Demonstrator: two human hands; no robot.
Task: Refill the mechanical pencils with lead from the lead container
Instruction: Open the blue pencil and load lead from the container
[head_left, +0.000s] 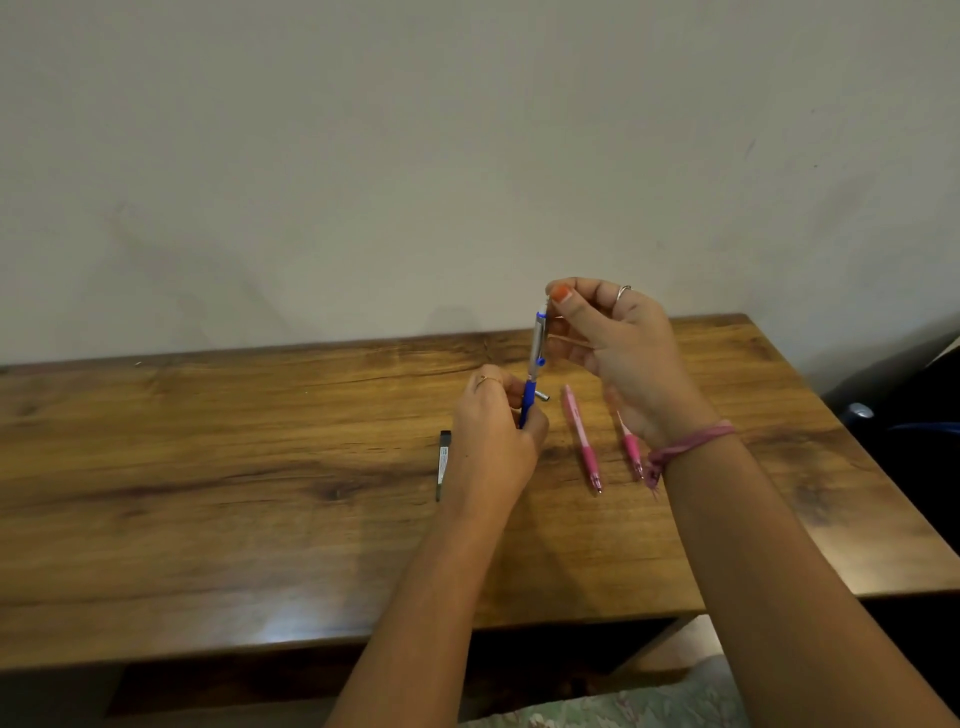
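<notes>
A wooden table (208, 493) stands against a plain wall (363, 130). Above its middle, the left hand (493, 436) grips the lower barrel of a blue mechanical pencil (534, 364), holding it nearly upright. The right hand (618, 353), with a pink thread band (685, 447) at the wrist, has its thumb and forefinger pinched together at the pencil's top end; what they hold is too small to tell. Two pink mechanical pencils (582, 439) lie side by side on the table just right of the left hand, the right one partly hidden by the right wrist. A slim black lead container (443, 465) lies just left of the left hand. A small metal cap (543, 396) lies beside the blue pencil.
</notes>
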